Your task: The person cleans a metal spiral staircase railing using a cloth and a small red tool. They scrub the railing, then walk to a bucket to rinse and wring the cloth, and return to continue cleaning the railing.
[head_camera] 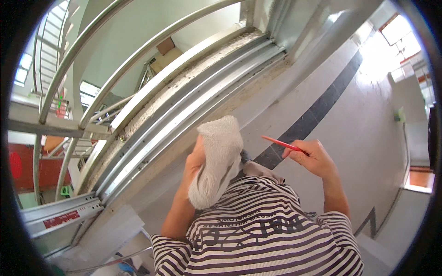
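A pale, fluffy cloth [221, 151] hangs folded over my left hand [196, 155], which grips it from its left side; most of the fingers are hidden behind it. My right hand [312, 157] holds a thin red stick-like tool [283, 143], whose kind I cannot tell, by one end. Its lighter, narrow tip points left toward the cloth, with a gap between them. Both hands are in front of my striped shirt. Beside the cloth runs a metal sliding-window track [193, 107] with dirt along its grooves and sill.
Curved metal railing bars [145, 51] stand beyond the track. A window sash [62, 217] with a red label is at the lower left. The grey floor [345, 145] with a dark stripe [310, 117] lies to the right. Assorted items [129, 265] lie at the bottom left.
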`<action>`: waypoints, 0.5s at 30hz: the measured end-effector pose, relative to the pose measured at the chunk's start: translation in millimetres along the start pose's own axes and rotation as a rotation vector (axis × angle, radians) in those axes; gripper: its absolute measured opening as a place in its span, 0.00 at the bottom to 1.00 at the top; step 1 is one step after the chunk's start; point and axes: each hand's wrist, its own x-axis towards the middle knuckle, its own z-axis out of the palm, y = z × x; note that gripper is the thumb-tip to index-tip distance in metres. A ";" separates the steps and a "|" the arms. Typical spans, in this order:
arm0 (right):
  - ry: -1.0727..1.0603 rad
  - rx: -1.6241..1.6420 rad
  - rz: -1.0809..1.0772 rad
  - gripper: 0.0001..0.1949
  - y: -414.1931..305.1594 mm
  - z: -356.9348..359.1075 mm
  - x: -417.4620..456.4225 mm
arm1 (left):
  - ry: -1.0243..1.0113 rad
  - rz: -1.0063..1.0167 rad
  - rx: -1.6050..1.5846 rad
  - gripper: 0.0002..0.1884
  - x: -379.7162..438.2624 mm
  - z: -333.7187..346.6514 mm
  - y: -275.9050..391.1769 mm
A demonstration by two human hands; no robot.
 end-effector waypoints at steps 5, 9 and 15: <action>-0.040 -0.133 0.006 0.12 -3.2 23.1 13.0 | -0.065 0.279 0.332 0.20 14.0 1.1 23.8; 0.013 -0.082 -0.069 0.11 -1.4 57.5 28.9 | -0.227 0.475 0.591 0.20 22.0 6.4 47.3; -0.024 0.743 0.115 0.17 7.8 80.6 37.9 | 0.045 0.529 0.670 0.16 6.0 15.0 68.0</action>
